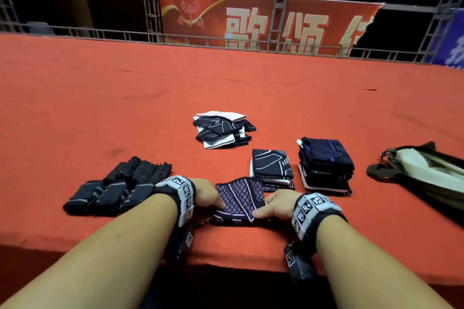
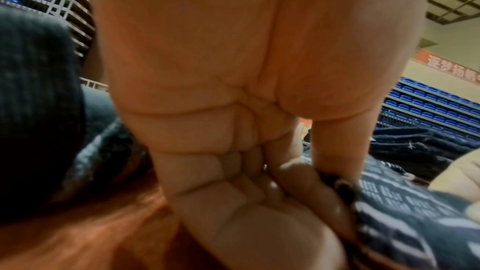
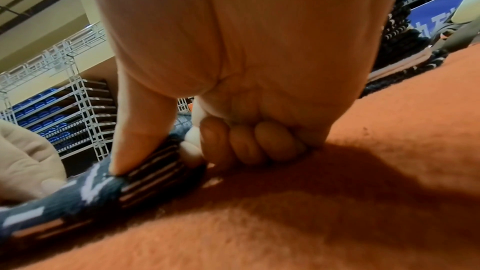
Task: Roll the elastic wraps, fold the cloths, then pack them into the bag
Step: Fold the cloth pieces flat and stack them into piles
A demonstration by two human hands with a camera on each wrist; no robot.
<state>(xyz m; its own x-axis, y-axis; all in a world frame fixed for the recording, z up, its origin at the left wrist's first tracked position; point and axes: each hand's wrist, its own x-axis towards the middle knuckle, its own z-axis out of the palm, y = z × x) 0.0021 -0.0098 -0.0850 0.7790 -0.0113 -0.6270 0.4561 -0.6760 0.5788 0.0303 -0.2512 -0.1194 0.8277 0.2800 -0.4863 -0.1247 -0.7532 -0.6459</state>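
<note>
A dark patterned cloth [image 1: 239,199] lies partly folded near the table's front edge, held between both hands. My left hand [image 1: 206,194] pinches its left edge, thumb on top of the cloth [image 2: 405,210]. My right hand [image 1: 275,204] pinches the right edge, thumb pressing down on the cloth [image 3: 145,163] with the other fingers curled under. Rolled black elastic wraps [image 1: 118,187] lie in a group to the left. Two stacks of folded cloths [image 1: 272,170] [image 1: 325,165] stand to the right. A loose pile of cloths [image 1: 223,129] lies farther back. The bag [image 1: 424,170] lies open at the far right.
The table is covered in orange-red felt [image 1: 100,108], with its front edge [image 1: 238,262] just below my wrists. Metal railing and a red banner [image 1: 263,22] stand beyond the far edge.
</note>
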